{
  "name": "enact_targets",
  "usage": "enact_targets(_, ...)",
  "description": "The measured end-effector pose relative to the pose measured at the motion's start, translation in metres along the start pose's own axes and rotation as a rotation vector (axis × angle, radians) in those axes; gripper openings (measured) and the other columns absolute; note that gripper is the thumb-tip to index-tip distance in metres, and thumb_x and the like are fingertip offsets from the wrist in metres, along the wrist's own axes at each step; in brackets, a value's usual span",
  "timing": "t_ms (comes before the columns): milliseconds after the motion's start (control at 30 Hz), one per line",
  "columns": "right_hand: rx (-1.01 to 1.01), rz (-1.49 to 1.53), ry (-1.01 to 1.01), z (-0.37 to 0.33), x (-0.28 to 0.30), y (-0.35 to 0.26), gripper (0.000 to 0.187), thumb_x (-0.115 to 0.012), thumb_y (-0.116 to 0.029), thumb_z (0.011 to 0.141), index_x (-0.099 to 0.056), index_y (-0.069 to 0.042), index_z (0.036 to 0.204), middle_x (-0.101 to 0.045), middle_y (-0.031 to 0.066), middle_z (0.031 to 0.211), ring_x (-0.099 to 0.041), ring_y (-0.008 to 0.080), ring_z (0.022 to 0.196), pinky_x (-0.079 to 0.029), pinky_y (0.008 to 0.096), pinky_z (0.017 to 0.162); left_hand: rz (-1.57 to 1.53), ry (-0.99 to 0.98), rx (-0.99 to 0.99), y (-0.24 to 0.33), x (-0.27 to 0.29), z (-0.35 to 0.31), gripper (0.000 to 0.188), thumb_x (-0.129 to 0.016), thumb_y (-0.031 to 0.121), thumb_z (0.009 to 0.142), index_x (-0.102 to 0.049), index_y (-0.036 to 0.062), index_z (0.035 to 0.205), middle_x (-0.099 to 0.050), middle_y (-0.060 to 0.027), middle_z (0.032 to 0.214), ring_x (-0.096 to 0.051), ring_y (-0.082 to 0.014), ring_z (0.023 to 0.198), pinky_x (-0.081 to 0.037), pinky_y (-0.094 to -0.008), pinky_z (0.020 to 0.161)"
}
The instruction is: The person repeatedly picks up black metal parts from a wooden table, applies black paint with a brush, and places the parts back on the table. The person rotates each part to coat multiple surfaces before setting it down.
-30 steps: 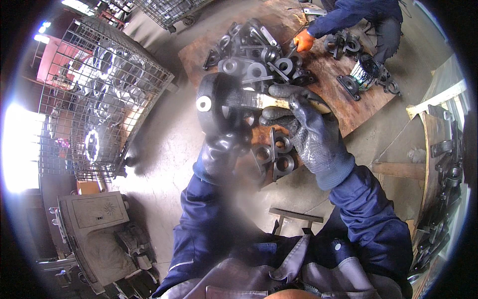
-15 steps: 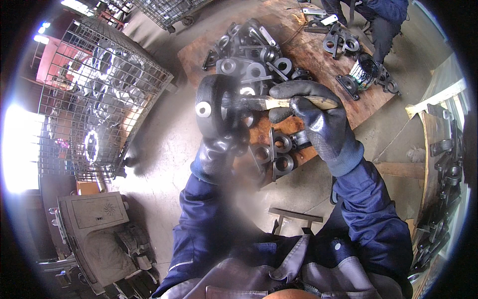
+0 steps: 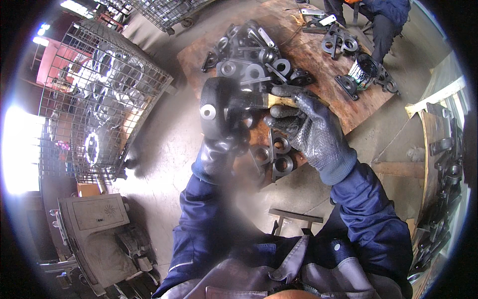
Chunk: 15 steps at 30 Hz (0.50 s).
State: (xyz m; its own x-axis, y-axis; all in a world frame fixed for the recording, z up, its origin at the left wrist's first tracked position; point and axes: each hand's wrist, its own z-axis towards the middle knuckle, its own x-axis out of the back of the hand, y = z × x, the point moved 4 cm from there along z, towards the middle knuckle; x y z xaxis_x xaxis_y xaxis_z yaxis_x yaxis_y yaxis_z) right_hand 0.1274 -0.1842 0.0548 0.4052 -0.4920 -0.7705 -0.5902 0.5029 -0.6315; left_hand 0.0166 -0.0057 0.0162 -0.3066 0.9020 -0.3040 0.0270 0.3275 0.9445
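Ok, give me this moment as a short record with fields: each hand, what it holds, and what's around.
left hand: gloved, grips a dark metal part with a round hole
right hand: gloved, holds a brush against that part
surface: wooden board on the floor, piled with black metal parts
left side: wire cage holding more parts
far end: another person by the board

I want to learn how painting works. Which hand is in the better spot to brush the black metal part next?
Probably the right hand: it holds the brush, whose tip lies against the black metal part. The left hand is busy gripping that part from below.
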Motion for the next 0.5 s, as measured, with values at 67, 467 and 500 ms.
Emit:
enact_targets(67, -0.08, 0.04, 0.068, -0.001, 0.004, 0.002, 0.04, -0.05, -0.027, 0.102, -0.056, 0.003, 0.129, -0.064, 0.0167, 0.119, -0.067, 0.0246, 0.103, -0.057, 0.0438, 0.094, -0.004, 0.019, -0.023, 0.001, -0.003, 0.0, 0.052, -0.072, 0.044, 0.087, -0.056, 0.0035, 0.116, -0.059, -0.0035, 0.08, -0.053, -0.0121, 0.064, -0.04, -0.0247, 0.054)
enact_targets(467, -0.176, 0.205, 0.016, -0.001, 0.004, 0.008, 0.039, -0.049, -0.028, 0.103, -0.058, 0.001, 0.127, -0.066, 0.0161, 0.115, -0.068, 0.0265, 0.1, -0.059, 0.0457, 0.092, -0.013, 0.031, -0.119, -0.003, -0.005, 0.0, 0.056, -0.074, 0.042, 0.084, -0.055, 0.0041, 0.121, -0.061, -0.004, 0.086, -0.054, -0.0114, 0.065, -0.041, -0.0236, 0.054)
enact_targets(500, -0.136, 0.101, 0.007, 0.0, 0.009, 0.006, 0.037, -0.05, -0.025, 0.102, -0.059, 0.002, 0.126, -0.066, 0.0155, 0.114, -0.068, 0.0251, 0.099, -0.059, 0.0447, 0.092, -0.052, 0.068, -0.117, -0.004, -0.003, 0.0, 0.057, -0.075, 0.04, 0.083, -0.055, 0.0042, 0.122, -0.061, -0.0046, 0.088, -0.054, -0.0114, 0.066, -0.041, -0.0237, 0.055)
